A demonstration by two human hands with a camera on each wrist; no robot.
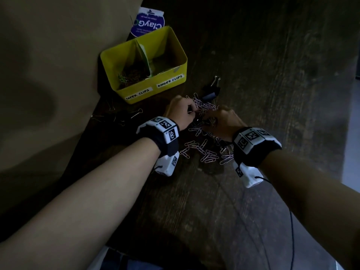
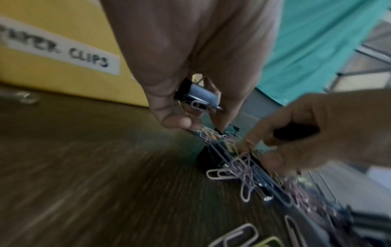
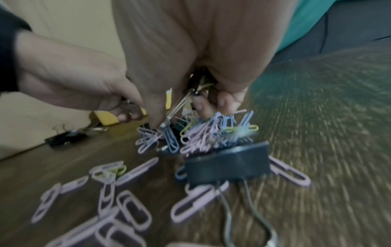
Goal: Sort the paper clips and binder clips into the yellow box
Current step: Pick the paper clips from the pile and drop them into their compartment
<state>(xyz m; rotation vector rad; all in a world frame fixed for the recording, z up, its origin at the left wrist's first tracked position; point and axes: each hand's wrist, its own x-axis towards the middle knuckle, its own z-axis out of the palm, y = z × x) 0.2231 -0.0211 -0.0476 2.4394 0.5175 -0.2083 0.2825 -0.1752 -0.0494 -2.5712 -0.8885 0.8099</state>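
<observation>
A black binder clip (image 2: 196, 96) was held in the curled left hand (image 1: 180, 112) above the clip pile (image 1: 204, 117) on the wooden table (image 1: 272, 94). Metal clips were pinched by the right hand (image 1: 222, 121). Sorting was midway, judging by the pile; next, the held clips should be carried to the yellow box (image 1: 155, 90), just beside the pile.

The head view is dim and underexposed, with a paler strip of light at the far right edge and soft shadows across the wall (image 1: 48, 65) on the left. Both wrist views are brighter but motion-blurred: the wooden tabletop (image 2: 84, 175) smears into radial streaks, and the nearest paper clips (image 3: 110, 208) are out of focus.
</observation>
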